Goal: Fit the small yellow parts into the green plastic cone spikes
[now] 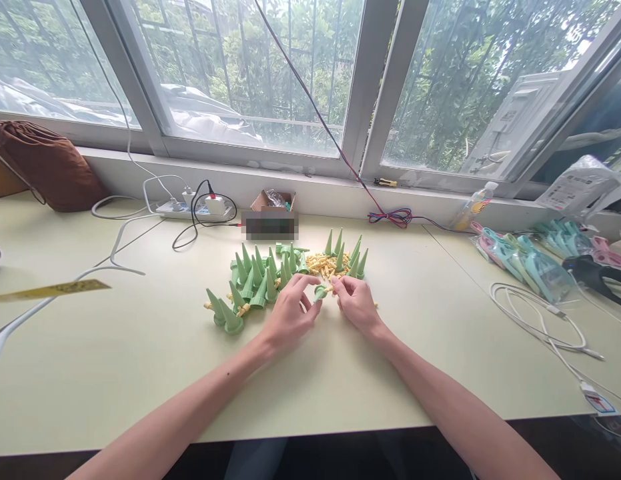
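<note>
My left hand (295,305) is closed around a green plastic watering spike (320,292), its thumb and fingers about the wide end. The small yellow valve (329,289) at the side of that spike is pinched between thumb and fingers of my right hand (357,300). Whether the valve sits fully in the spike I cannot tell. Beyond my hands lies a heap of loose yellow valves (323,265). Several green spikes (255,273) stand to the left, some lying over, and more spikes (339,250) stand behind the heap. Nearer me at left, a few spikes (233,321) have yellow valves at their sides.
A small open box (275,201) and a power strip (195,210) are along the window wall. At right lie coiled white cable (540,320), bagged coloured plastic items (520,260) and a bottle (475,205). A yellow strip (50,291) and brown bag (50,167) are left.
</note>
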`<state>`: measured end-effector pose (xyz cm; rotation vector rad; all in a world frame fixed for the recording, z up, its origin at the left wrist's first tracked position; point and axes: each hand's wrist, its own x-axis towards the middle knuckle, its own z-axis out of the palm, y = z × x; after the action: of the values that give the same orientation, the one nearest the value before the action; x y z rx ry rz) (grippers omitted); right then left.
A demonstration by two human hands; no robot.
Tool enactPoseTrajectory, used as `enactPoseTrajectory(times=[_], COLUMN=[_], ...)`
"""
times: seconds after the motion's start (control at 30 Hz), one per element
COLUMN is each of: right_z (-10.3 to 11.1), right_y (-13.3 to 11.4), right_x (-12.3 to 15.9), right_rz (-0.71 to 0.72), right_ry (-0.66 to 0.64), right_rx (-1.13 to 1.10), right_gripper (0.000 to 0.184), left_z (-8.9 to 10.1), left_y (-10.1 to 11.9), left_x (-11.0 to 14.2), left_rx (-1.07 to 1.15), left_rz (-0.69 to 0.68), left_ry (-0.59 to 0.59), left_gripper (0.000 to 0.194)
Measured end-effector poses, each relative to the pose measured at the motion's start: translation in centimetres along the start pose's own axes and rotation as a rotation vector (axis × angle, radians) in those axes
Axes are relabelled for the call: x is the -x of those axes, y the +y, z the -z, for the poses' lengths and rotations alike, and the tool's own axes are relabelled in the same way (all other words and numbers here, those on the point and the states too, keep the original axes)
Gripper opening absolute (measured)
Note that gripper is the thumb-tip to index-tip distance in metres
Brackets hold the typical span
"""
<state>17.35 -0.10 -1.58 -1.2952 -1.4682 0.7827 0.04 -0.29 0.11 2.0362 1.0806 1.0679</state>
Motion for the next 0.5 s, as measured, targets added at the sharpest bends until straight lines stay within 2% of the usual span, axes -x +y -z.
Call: enactPoseTrajectory(times=[0.3,0.5], right_z=[-0.02,-0.07], right_y=[-0.17,-0.04], right_x=[0.04,-0.01], right_rz=[-0.004,0.008], right_ry=[-0.007,-0.017], right_rx=[0.0,0.004], right_gripper=[0.047,0.047], left_z=[-0.15,-0.21], left_y=[-0.39,-0.46], left_x=[-0.09,-0.08], left_rx=[0.021,-0.041], left_rz=[0.017,-0.025], left_ry=[-0.002,0.035], left_gripper=[0.011,0.007])
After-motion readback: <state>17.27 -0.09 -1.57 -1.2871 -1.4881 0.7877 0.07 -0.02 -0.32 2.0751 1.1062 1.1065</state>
